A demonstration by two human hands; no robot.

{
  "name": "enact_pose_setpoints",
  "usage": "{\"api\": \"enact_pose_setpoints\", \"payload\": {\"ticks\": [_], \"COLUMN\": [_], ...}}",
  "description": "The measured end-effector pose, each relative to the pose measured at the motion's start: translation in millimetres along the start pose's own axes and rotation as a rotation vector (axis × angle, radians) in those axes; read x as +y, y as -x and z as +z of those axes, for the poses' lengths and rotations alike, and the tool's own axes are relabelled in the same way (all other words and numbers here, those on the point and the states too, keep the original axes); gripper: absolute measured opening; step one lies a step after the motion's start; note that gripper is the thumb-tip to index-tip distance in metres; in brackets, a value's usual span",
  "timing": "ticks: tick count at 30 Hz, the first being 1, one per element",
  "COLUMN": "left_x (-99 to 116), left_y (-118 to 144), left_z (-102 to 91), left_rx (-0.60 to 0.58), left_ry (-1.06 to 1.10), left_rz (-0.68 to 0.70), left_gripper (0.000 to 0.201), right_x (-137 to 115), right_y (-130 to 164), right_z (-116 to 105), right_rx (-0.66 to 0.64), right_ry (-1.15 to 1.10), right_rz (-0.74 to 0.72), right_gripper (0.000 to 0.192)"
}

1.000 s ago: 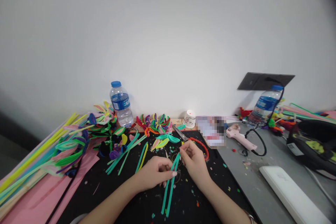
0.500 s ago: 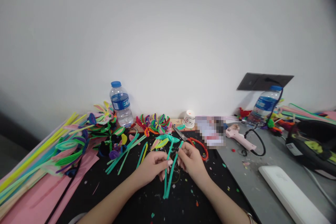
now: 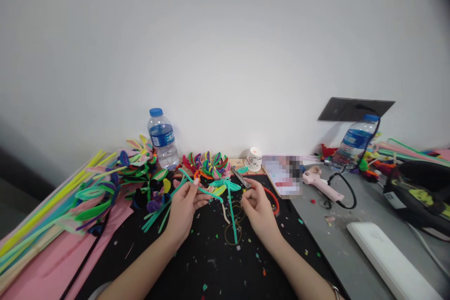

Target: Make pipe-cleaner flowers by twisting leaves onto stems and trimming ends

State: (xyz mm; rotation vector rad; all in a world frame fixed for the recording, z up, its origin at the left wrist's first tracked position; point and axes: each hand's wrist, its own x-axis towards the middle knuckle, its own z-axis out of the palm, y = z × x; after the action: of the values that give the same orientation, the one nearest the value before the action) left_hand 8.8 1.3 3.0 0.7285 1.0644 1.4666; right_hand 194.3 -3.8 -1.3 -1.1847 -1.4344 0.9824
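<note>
The left hand [image 3: 183,208] pinches a green fuzzy stick [image 3: 200,188] in its fingers. The right hand [image 3: 259,208] rests curled near the scissors [image 3: 241,178]; I cannot tell if it holds anything.

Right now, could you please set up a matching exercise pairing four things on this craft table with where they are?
Things:
1. teal pipe cleaner
2. pink glue gun
3. scissors
4. small paper cup

Places:
A. at the back by the wall
B. on the grey surface, black cord attached
C. held in the left hand
D. just beyond the right hand, on the black mat

Pairs: 1-C, 2-B, 3-D, 4-A
</note>
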Motion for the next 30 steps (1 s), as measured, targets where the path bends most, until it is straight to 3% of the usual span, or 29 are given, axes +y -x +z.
{"api": "enact_pose_setpoints", "payload": {"ticks": [3,5,6,9,18,24,30], "left_x": [0.0,-0.3,-0.6,-1.0,-0.7,0.3,-0.1], "left_y": [5.2,8.2,9.3,11.0,9.0,8.0,8.7], "left_z": [4.6,7.3,8.4,10.1,8.5,7.3,7.5], "left_rx": [-0.051,-0.103,-0.122,-0.156,-0.134,-0.112,-0.159], "left_ry": [-0.033,-0.071,-0.087,-0.12,-0.14,-0.151,-0.149], "left_rz": [-0.055,-0.088,-0.099,-0.11,-0.103,-0.093,-0.102], "left_gripper": [0.03,0.029,0.029,0.029,0.03,0.03,0.029], "right_x": [-4.7,-6.5,-7.1,-8.0,-5.4,-3.6,-7.4], "right_y": [3.9,6.3,7.2,8.2,7.4,6.2,7.0], "right_z": [2.3,3.1,3.0,1.1,-0.7,-1.8,0.9], "right_rx": [-0.174,-0.216,-0.208,-0.151,-0.094,-0.128,-0.15], "right_ry": [0.119,0.179,0.204,0.26,0.258,0.153,0.241], "right_rz": [-0.034,-0.049,-0.064,-0.106,-0.112,-0.065,-0.086], "right_gripper": [0.025,0.012,0.006,0.013,0.019,0.017,0.013]}}
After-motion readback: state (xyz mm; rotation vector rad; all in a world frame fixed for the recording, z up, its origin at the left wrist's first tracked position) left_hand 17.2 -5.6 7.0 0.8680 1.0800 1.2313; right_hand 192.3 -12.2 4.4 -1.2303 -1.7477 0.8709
